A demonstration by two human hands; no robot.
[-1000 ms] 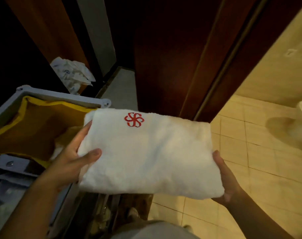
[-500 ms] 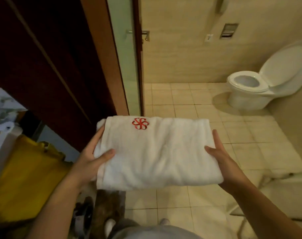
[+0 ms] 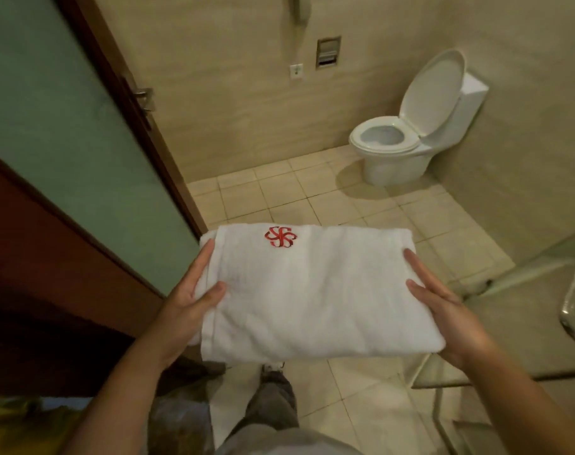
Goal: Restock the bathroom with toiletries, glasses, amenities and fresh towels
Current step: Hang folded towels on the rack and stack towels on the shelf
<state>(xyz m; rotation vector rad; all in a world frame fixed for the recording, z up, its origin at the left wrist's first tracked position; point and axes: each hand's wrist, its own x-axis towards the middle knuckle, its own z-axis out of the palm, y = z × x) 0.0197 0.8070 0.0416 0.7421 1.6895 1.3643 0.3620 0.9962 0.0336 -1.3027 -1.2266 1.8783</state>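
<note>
A folded white towel with a red embroidered logo near its far left corner lies flat between both hands, held level at waist height over the tiled bathroom floor. My left hand grips its left edge, thumb on top and fingers underneath. On the opposite edge my right hand holds it the same way.
An open door with a frosted green pane and a metal handle stands at the left. A white toilet with its lid up sits in the far right corner. A glass panel with a chrome rail is close on the right. Beige floor tiles lie ahead.
The view has swung from the yellow-lined cart through the doorway into the bathroom. The towel stays in both hands, and the toilet and far wall have come fully into sight.
</note>
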